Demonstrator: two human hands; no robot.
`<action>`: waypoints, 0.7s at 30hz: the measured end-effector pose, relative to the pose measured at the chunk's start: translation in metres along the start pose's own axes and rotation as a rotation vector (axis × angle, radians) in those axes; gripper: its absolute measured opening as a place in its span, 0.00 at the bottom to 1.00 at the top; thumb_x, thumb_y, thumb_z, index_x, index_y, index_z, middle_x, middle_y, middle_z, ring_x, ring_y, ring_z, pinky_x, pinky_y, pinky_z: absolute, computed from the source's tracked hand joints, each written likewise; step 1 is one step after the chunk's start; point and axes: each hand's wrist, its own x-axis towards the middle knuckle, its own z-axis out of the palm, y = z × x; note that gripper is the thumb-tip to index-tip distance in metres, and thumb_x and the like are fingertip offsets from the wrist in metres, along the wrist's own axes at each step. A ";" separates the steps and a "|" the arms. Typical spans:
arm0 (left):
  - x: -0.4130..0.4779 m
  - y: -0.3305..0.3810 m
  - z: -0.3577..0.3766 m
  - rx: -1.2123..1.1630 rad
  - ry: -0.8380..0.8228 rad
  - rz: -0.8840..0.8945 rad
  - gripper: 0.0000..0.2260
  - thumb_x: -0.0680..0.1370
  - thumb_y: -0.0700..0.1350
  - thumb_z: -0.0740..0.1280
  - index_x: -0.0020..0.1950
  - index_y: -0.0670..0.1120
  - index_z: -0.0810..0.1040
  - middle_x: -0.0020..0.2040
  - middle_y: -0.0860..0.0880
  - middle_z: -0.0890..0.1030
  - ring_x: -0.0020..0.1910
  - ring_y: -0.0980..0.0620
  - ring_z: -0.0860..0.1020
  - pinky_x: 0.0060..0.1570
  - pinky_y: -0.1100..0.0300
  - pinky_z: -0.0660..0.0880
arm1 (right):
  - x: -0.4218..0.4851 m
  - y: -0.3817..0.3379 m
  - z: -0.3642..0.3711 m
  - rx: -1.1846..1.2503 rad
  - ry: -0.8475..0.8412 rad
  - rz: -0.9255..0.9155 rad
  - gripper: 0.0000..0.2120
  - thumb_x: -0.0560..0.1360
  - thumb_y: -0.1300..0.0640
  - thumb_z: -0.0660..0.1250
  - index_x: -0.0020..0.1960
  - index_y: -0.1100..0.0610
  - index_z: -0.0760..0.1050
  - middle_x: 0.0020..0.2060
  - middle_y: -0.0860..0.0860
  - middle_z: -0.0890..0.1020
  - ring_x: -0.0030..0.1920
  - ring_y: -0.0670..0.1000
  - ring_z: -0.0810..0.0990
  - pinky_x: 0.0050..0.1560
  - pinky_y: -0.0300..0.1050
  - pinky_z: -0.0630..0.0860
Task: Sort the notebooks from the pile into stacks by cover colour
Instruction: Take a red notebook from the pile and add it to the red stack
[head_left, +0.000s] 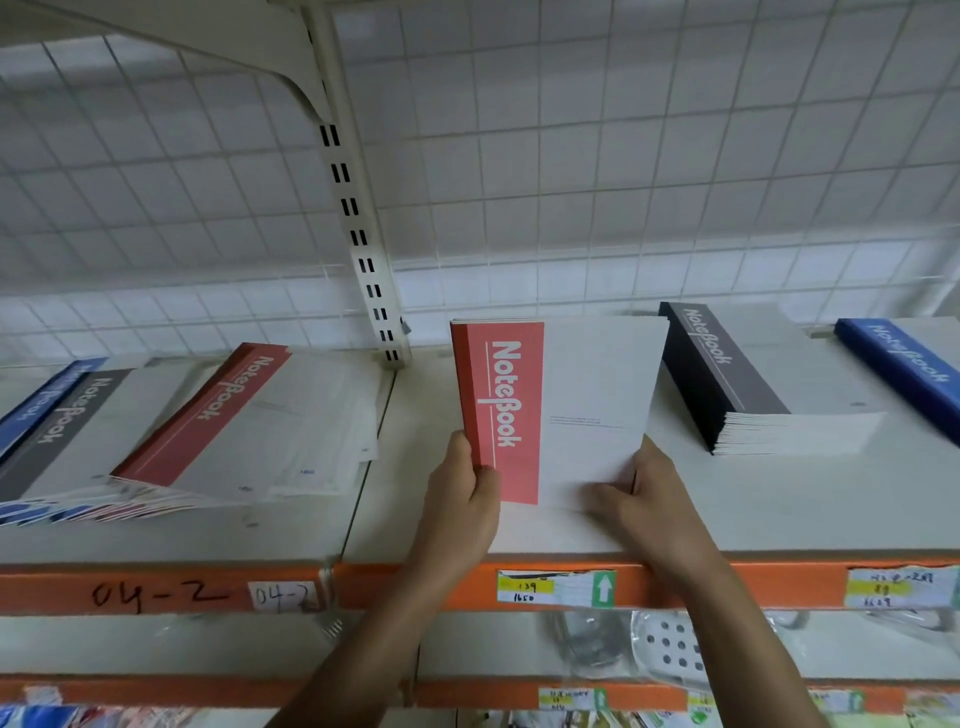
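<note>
Both hands grip red notebook by near edge: left hand closed on red spine side, right hand closed on white corner. Notebook tilted up over shelf middle, near front edge. Black stack right; blue stack at right end. Mixed pile at left end.

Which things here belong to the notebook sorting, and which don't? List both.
Job: red notebooks held by left hand and right hand; mixed pile; black stack; blue stack.
Not job: shelf labels; bagged goods below.
</note>
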 end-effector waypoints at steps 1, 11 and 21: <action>0.000 -0.002 -0.001 0.066 -0.029 -0.004 0.05 0.81 0.41 0.56 0.56 0.46 0.69 0.49 0.53 0.79 0.43 0.58 0.77 0.37 0.70 0.74 | 0.001 0.002 -0.001 -0.048 -0.014 0.007 0.27 0.67 0.70 0.64 0.62 0.51 0.72 0.56 0.44 0.80 0.58 0.48 0.77 0.57 0.48 0.75; -0.001 0.016 -0.004 0.117 -0.030 0.018 0.02 0.82 0.41 0.55 0.54 0.46 0.63 0.51 0.52 0.75 0.41 0.59 0.75 0.34 0.73 0.71 | -0.002 -0.015 -0.005 -0.075 0.057 -0.080 0.20 0.73 0.72 0.59 0.57 0.52 0.60 0.45 0.40 0.75 0.41 0.40 0.77 0.41 0.32 0.71; 0.042 0.050 0.000 -0.040 0.023 0.091 0.21 0.81 0.41 0.58 0.73 0.48 0.58 0.62 0.53 0.73 0.59 0.56 0.74 0.48 0.74 0.72 | 0.033 -0.043 -0.017 -0.091 0.099 -0.191 0.32 0.67 0.66 0.74 0.64 0.54 0.62 0.56 0.43 0.71 0.53 0.39 0.74 0.43 0.30 0.74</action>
